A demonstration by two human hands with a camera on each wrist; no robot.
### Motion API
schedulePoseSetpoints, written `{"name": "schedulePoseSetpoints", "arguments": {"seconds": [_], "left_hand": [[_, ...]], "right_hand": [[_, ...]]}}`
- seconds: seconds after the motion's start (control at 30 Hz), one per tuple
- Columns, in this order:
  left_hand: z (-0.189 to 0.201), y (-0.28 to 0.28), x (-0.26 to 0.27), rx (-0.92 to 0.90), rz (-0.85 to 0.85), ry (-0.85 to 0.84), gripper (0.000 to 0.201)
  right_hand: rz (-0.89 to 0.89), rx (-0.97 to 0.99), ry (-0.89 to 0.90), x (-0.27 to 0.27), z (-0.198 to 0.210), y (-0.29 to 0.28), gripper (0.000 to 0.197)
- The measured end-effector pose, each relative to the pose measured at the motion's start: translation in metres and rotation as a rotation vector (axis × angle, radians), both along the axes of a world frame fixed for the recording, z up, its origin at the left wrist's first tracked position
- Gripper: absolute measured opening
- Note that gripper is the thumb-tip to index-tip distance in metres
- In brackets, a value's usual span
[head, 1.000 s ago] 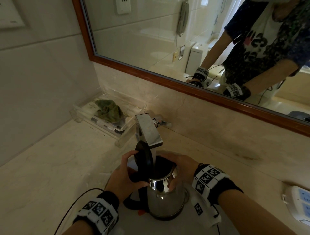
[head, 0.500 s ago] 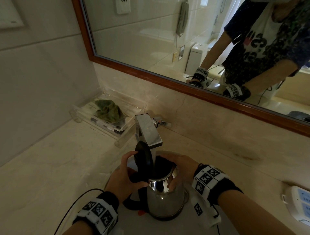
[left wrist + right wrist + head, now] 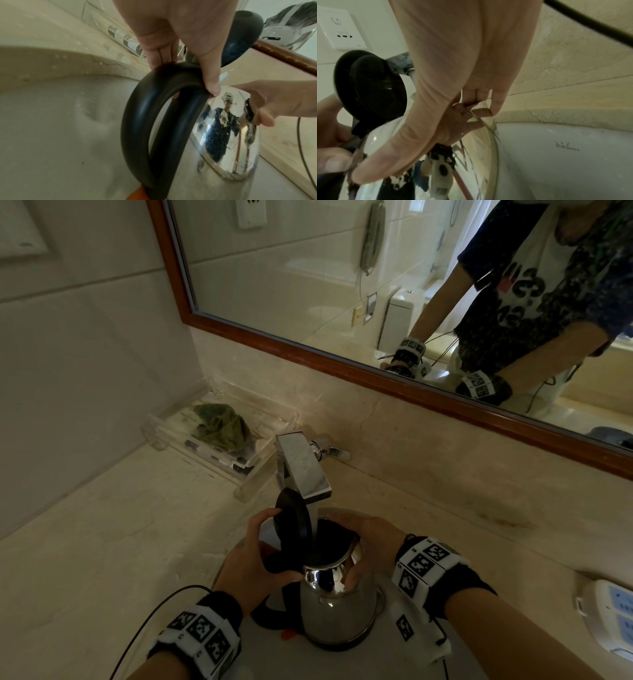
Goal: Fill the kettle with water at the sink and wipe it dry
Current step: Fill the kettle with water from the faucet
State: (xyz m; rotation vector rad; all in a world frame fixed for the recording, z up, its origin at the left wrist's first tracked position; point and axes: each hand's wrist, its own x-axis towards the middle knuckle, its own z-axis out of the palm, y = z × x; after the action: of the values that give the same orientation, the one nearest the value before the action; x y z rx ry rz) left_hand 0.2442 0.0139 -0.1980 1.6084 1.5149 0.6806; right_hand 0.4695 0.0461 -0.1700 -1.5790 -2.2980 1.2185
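A steel kettle [image 3: 337,607] [image 3: 231,135] stands in the sink basin [image 3: 51,121] [image 3: 565,155] under the square chrome faucet [image 3: 303,467]. Its black lid [image 3: 293,518] [image 3: 243,36] [image 3: 370,86] is tipped up and open. A pale stream of water [image 3: 313,523] runs from the spout into the opening. My left hand [image 3: 253,563] [image 3: 180,40] grips the top of the black handle [image 3: 137,121]. My right hand [image 3: 370,542] [image 3: 453,67] wraps round the kettle's upper right side, thumb on the shiny steel.
A crumpled green cloth [image 3: 221,426] lies in a clear tray [image 3: 274,419] at the back left of the marble counter [image 3: 102,525]. A white device [image 3: 609,618] sits on the counter at right. A wood-framed mirror [image 3: 308,350] hangs behind the faucet.
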Motion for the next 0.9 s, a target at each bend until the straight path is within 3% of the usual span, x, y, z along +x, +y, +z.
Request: {"name": "schedulePoseSetpoints", "arguments": {"seconds": [0.9], "left_hand": [[0.0038, -0.0009, 0.0019, -0.022, -0.004, 0.009, 0.102]], "right_hand": [[0.009, -0.013, 0.028, 0.0029, -0.0004, 0.001, 0.102]]}}
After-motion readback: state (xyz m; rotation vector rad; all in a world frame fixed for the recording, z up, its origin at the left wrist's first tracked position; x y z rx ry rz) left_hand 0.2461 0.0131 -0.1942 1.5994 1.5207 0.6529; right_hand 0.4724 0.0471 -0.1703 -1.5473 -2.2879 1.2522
